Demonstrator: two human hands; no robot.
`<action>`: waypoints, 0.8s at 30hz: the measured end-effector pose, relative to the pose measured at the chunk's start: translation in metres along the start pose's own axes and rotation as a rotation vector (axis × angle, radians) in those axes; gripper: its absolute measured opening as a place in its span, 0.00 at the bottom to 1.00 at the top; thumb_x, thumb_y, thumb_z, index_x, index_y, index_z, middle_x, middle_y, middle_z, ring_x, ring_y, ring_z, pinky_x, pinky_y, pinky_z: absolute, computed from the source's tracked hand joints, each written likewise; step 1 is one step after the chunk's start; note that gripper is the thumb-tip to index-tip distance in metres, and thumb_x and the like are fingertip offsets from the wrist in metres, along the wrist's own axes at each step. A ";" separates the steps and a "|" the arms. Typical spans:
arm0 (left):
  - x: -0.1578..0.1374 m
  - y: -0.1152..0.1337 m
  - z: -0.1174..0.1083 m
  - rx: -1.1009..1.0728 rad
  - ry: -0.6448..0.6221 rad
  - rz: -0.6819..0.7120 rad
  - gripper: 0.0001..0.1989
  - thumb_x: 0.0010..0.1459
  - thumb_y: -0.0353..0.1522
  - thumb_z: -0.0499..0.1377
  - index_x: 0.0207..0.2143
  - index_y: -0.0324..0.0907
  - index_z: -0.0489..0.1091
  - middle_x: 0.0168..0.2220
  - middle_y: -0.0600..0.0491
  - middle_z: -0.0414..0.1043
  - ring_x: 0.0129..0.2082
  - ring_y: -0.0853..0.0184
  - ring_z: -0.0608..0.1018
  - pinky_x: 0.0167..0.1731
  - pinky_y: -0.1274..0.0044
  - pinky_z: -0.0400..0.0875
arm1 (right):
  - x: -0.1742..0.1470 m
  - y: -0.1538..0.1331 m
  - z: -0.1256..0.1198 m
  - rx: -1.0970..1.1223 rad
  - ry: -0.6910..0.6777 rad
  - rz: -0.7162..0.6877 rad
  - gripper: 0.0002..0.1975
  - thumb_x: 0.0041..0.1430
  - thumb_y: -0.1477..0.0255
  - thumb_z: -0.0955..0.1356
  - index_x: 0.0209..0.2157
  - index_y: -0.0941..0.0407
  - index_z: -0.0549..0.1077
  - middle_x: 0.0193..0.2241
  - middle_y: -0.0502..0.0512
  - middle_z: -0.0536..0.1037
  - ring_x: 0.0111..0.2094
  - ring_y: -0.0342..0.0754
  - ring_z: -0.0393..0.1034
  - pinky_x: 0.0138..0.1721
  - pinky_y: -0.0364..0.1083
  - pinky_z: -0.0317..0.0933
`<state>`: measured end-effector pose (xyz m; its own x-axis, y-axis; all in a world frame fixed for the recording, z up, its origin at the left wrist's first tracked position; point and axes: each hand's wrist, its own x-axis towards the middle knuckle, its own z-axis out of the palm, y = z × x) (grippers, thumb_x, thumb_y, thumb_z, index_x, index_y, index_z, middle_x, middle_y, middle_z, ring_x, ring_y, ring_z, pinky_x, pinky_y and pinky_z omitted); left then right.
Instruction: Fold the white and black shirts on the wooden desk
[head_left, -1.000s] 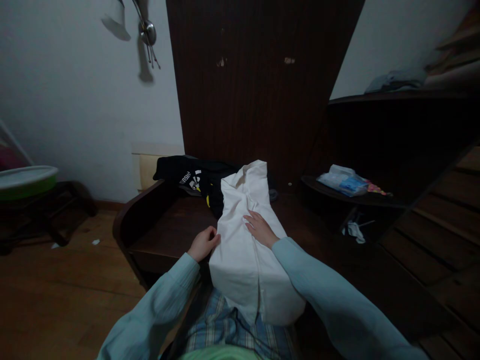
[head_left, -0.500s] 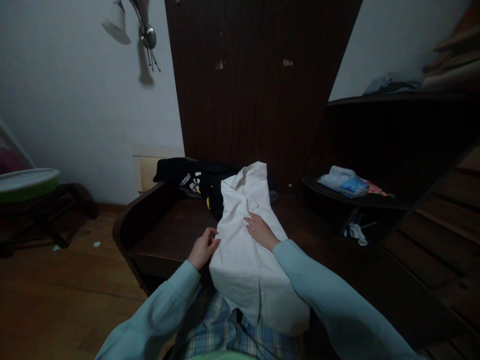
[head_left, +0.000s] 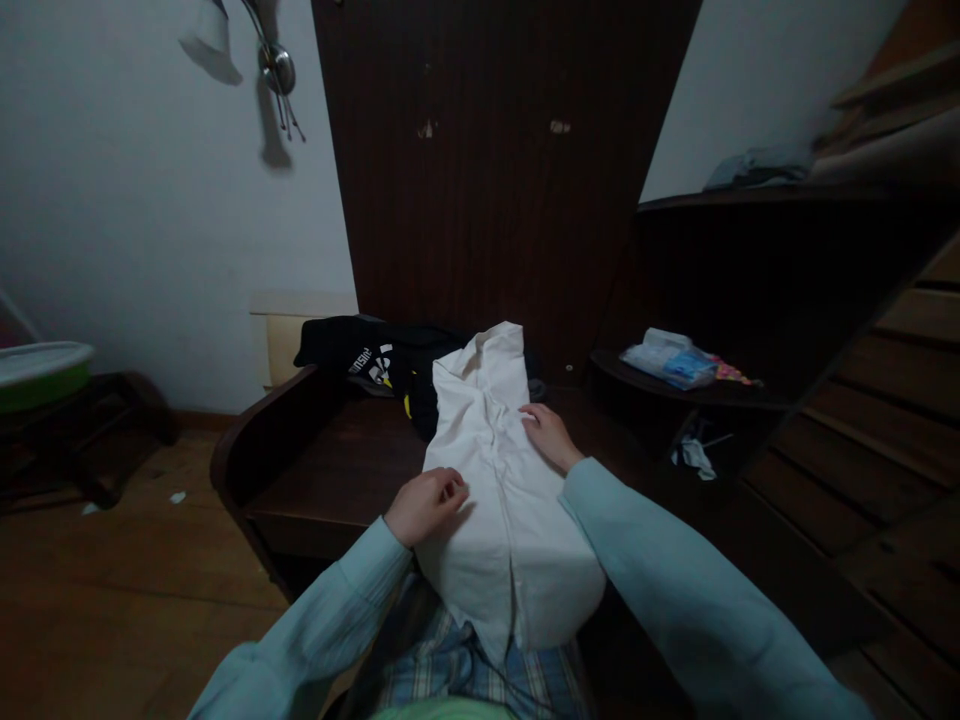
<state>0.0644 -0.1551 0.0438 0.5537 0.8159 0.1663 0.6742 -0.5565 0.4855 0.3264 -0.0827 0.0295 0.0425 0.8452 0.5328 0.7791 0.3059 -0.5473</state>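
A white collared shirt (head_left: 480, 560) is laid out lengthwise before me, its collar at the far end and its near end over my lap. Creases run along its middle. Over the shirt's left part is my left hand (head_left: 429, 503), fingers loosely bent and apart with nothing visible between them. At the shirt's right edge, below the collar, my right hand (head_left: 551, 437) rests open with its fingers stretched across the cloth.
Under the shirt is a dark wooden bench (head_left: 330, 455) with a curved left side. A black garment (head_left: 341, 345) with white and yellow print lies behind. On the right, a shelf (head_left: 735, 395) carries plastic packets (head_left: 671, 360). A green-sided basin (head_left: 45, 380) stands far left.
My left hand has moved inward from the shirt's left edge onto the cloth. My right hand has shifted from the middle towards the right edge. The view has turned slightly right.
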 end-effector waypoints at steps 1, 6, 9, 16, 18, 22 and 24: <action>0.003 0.005 0.000 0.001 -0.050 0.053 0.11 0.53 0.38 0.52 0.34 0.41 0.68 0.31 0.53 0.71 0.31 0.69 0.72 0.30 0.80 0.63 | 0.002 0.004 -0.008 -0.017 -0.023 0.028 0.11 0.48 0.76 0.61 0.34 0.57 0.71 0.35 0.55 0.73 0.38 0.46 0.67 0.42 0.45 0.58; 0.030 0.022 0.008 0.017 -0.135 0.180 0.12 0.53 0.35 0.53 0.39 0.40 0.67 0.40 0.49 0.70 0.41 0.66 0.71 0.42 0.78 0.63 | -0.008 0.018 -0.035 -0.075 -0.090 0.250 0.06 0.48 0.74 0.63 0.28 0.57 0.71 0.26 0.52 0.74 0.29 0.43 0.67 0.32 0.41 0.58; 0.047 0.023 0.022 0.054 -0.101 0.179 0.13 0.54 0.33 0.52 0.42 0.40 0.65 0.42 0.48 0.68 0.42 0.64 0.70 0.43 0.76 0.64 | -0.022 0.023 -0.039 -0.159 -0.218 0.379 0.07 0.47 0.67 0.65 0.22 0.57 0.70 0.23 0.51 0.73 0.25 0.43 0.65 0.26 0.40 0.55; 0.064 0.007 0.058 0.063 0.079 0.228 0.16 0.50 0.32 0.55 0.43 0.38 0.62 0.44 0.45 0.65 0.46 0.61 0.67 0.48 0.70 0.61 | -0.029 0.025 -0.034 -0.213 -0.373 0.410 0.08 0.42 0.68 0.68 0.18 0.57 0.68 0.22 0.51 0.72 0.24 0.43 0.64 0.23 0.40 0.50; 0.065 0.002 0.061 -0.001 0.103 0.235 0.17 0.49 0.29 0.55 0.43 0.38 0.62 0.43 0.46 0.66 0.45 0.62 0.67 0.48 0.72 0.61 | -0.029 0.024 -0.033 -0.209 -0.366 0.408 0.07 0.43 0.70 0.68 0.18 0.57 0.68 0.22 0.50 0.72 0.25 0.42 0.64 0.23 0.39 0.50; 0.067 -0.003 0.063 -0.080 0.104 0.231 0.15 0.48 0.27 0.54 0.41 0.38 0.63 0.40 0.47 0.67 0.43 0.64 0.68 0.47 0.72 0.63 | -0.032 0.021 -0.032 -0.224 -0.309 0.429 0.06 0.46 0.71 0.66 0.19 0.57 0.67 0.24 0.51 0.72 0.26 0.42 0.64 0.24 0.39 0.50; 0.067 -0.004 0.064 -0.078 0.125 0.209 0.15 0.48 0.26 0.53 0.41 0.38 0.64 0.41 0.48 0.67 0.43 0.64 0.68 0.47 0.72 0.63 | -0.035 0.019 -0.030 -0.242 -0.275 0.435 0.06 0.47 0.72 0.65 0.20 0.57 0.66 0.24 0.51 0.72 0.27 0.42 0.63 0.24 0.39 0.50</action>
<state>0.1303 -0.1081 -0.0021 0.6091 0.7001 0.3726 0.5091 -0.7054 0.4932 0.3586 -0.1200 0.0200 0.2522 0.9639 0.0858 0.8489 -0.1778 -0.4977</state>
